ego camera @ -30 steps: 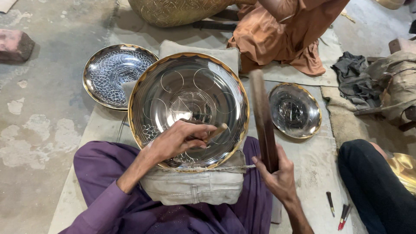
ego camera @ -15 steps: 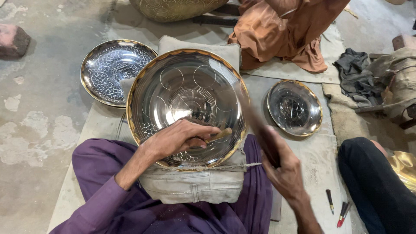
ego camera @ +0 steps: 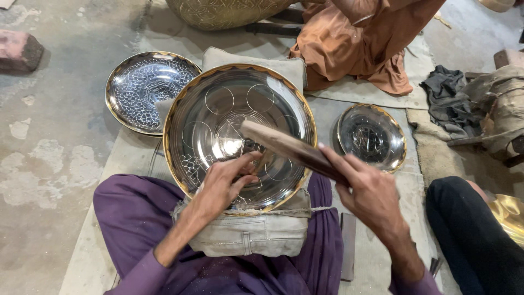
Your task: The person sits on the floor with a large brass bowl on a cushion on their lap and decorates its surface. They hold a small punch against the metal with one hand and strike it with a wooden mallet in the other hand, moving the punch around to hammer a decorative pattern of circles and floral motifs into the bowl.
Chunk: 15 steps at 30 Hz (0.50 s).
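head view, wooden stick (ego camera: 284,146) over plate (ego camera: 218,104)

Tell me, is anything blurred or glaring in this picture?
Head view: the wooden mallet in the right hand is softly motion-blurred; a bright glare spot sits on the large metal tray beside the left hand; the floor looks sharp and evenly lit.

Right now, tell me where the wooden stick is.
In the head view the wooden stick is gripped in the right hand, angled over the lower right of the large metal tray, just above the left hand.
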### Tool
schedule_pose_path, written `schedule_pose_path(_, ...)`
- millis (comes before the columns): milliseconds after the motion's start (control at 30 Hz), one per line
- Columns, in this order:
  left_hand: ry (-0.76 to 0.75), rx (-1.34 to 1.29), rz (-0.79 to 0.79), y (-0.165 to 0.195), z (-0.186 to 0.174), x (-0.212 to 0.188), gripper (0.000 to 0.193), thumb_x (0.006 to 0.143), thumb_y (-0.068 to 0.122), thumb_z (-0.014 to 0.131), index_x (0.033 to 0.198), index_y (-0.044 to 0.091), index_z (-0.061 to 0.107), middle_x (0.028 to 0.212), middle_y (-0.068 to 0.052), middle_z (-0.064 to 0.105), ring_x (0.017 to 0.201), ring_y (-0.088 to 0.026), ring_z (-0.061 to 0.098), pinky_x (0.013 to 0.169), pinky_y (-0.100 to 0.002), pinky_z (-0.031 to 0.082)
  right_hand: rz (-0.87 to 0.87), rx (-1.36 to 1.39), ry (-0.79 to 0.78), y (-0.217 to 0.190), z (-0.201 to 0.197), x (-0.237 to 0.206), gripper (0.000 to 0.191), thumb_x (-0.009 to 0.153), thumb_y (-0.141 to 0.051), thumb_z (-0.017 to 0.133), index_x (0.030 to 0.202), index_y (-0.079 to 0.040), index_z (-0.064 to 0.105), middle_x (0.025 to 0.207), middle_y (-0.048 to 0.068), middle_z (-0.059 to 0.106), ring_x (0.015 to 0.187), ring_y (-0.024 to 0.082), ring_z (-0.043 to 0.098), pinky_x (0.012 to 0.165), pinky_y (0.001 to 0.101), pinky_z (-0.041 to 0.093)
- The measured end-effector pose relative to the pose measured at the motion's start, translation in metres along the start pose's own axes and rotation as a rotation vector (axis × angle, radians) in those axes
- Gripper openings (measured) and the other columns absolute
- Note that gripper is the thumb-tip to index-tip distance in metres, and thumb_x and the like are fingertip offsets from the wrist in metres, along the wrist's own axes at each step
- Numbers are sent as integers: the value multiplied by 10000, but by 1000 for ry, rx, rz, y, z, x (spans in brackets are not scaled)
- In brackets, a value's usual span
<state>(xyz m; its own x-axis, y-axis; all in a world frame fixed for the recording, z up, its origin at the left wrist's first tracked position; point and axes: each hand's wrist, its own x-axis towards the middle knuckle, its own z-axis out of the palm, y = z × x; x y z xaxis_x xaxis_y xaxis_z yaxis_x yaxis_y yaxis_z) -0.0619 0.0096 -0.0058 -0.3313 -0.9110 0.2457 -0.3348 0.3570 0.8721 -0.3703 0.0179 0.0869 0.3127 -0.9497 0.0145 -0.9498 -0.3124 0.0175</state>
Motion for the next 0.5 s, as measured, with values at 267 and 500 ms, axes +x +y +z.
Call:
schedule_pose_path(267,302,-75,-225,4,21,-18,410,972,113,654,1369,118,548,941,-119,784,897,-222,813,768,-350,656,-238,-17,126,-32,-51,40,816,831,-151,701,1555,-338,374,1004,30,729,702,187,698,614,348,615)
schedule_pose_path(500,392,-23,-237,12,19,-19,542,879,181,775,1354,94,529,964,-128,777,870,-236,798,716,-380,695,-142,-255,-172,-61,-81,53,799,911,-110,637,1557,-469,334,993,-56,727,690,128,703,603,307,627)
